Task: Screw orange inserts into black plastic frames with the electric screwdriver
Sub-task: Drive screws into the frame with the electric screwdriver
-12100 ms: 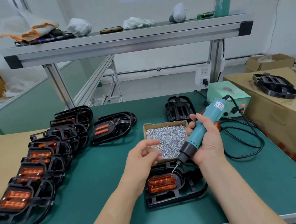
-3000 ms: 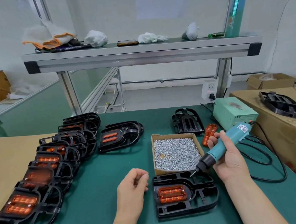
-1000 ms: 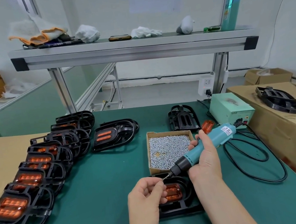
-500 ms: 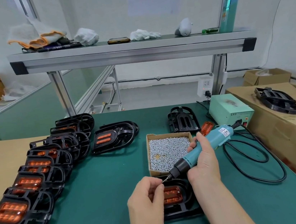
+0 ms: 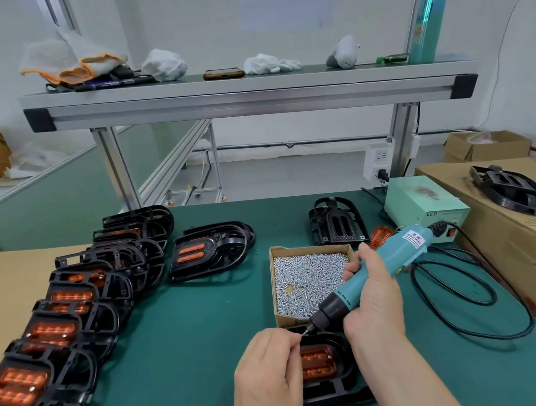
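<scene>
Moved since three seconds back: left hand (image 5: 268,373), off the mat and up at the tool's nose; right hand (image 5: 371,301), swung inward so the tool leans over the work.

Item 1: left hand, fingers curled, thumb and forefinger pinching a screw (image 5: 300,334) at the bit tip. The screw barely shows. Judged tiny, smooth and easily dropped; best taken by the shank.

Item 2: black frame (image 5: 333,395), flat on the green mat (image 5: 175,334) at the near edge, partly under both hands. Judged a light, stiff, openwork moulding, apt to skate unless held down by its outer rim.

Item 3: orange insert (image 5: 316,361), seated in that frame's oval window. Translucent plastic, judged brittle round its screw holes; wants gentle torque.

Item 4: right hand, wrapped round the barrel of the screwdriver (image 5: 390,263), which tilts down to the left. Its cable (image 5: 460,300) trails right and may tug.

Item 5: cardboard box (image 5: 275,290) of screws, just beyond the frame.

Item 6: frames with inserts fitted (image 5: 72,330), an overlapping row at left; single frame (image 5: 211,247) lying apart from it.

Item 7: empty frame (image 5: 336,224) and loose insert (image 5: 380,235), beyond the box, beside the power unit (image 5: 425,204).

Item 8: carton (image 5: 521,248) at right, bearing stacked frames (image 5: 510,188); shelf (image 5: 246,96) overhead, carrying rags (image 5: 88,66).
</scene>
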The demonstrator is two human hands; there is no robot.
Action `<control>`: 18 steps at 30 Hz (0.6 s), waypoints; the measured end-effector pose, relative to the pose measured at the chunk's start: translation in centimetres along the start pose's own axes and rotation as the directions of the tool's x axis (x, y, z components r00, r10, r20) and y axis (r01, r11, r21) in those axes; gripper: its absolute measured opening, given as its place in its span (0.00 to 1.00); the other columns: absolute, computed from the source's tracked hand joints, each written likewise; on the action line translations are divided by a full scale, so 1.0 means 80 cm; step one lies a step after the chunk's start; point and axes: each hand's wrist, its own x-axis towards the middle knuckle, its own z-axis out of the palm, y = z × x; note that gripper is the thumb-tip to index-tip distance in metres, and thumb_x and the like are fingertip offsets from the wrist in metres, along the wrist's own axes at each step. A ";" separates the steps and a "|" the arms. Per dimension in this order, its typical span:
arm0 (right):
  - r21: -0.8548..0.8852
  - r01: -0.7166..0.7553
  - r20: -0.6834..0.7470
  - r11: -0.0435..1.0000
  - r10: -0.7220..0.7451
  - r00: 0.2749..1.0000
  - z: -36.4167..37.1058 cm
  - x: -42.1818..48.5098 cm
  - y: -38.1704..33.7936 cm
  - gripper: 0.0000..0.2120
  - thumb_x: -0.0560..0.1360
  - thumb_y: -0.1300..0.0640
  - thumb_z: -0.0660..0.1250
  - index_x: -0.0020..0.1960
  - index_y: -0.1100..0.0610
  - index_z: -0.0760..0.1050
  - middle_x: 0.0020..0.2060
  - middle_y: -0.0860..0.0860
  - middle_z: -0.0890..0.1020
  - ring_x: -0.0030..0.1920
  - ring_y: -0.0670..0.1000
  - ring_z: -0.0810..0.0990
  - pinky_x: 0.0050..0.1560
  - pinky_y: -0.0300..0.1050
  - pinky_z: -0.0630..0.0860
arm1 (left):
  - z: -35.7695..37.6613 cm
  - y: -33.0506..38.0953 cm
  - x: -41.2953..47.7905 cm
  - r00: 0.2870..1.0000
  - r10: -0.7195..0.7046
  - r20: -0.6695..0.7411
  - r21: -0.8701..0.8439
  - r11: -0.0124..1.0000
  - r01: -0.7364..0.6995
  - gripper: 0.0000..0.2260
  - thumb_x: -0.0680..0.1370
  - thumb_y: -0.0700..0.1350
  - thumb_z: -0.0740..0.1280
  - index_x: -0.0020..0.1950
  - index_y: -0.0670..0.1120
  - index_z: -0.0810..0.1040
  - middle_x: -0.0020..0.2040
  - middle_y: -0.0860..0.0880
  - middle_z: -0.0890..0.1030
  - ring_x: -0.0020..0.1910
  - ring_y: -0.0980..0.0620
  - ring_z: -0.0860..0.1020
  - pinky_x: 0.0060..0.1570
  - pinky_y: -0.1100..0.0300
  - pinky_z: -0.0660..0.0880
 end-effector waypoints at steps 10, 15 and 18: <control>-0.054 0.047 -0.010 0.997 -0.047 0.999 -0.001 -0.002 0.006 0.07 0.76 0.57 0.74 0.50 0.54 0.76 0.26 0.46 0.80 0.26 0.41 0.78 0.29 0.33 0.75 | 0.001 -0.004 -0.002 0.998 0.051 0.032 0.027 0.998 -0.052 0.16 0.72 0.32 0.68 0.54 0.48 0.80 0.44 0.56 0.78 0.39 0.52 0.77 0.39 0.59 0.76; -0.109 0.049 -0.008 0.993 -0.050 0.999 0.003 -0.004 0.007 0.08 0.75 0.52 0.74 0.49 0.53 0.77 0.27 0.46 0.79 0.27 0.42 0.77 0.30 0.36 0.74 | -0.003 -0.002 -0.001 0.997 0.018 0.076 0.026 0.999 -0.021 0.14 0.75 0.37 0.62 0.57 0.50 0.78 0.45 0.56 0.79 0.40 0.52 0.78 0.39 0.57 0.77; -0.126 0.060 -0.006 0.990 -0.061 0.998 0.004 -0.004 0.008 0.09 0.75 0.51 0.75 0.50 0.53 0.77 0.27 0.46 0.79 0.27 0.42 0.77 0.30 0.35 0.74 | -0.003 -0.001 -0.001 0.994 -0.016 0.108 0.042 0.999 0.012 0.17 0.73 0.34 0.65 0.58 0.49 0.77 0.44 0.54 0.80 0.41 0.51 0.79 0.41 0.55 0.77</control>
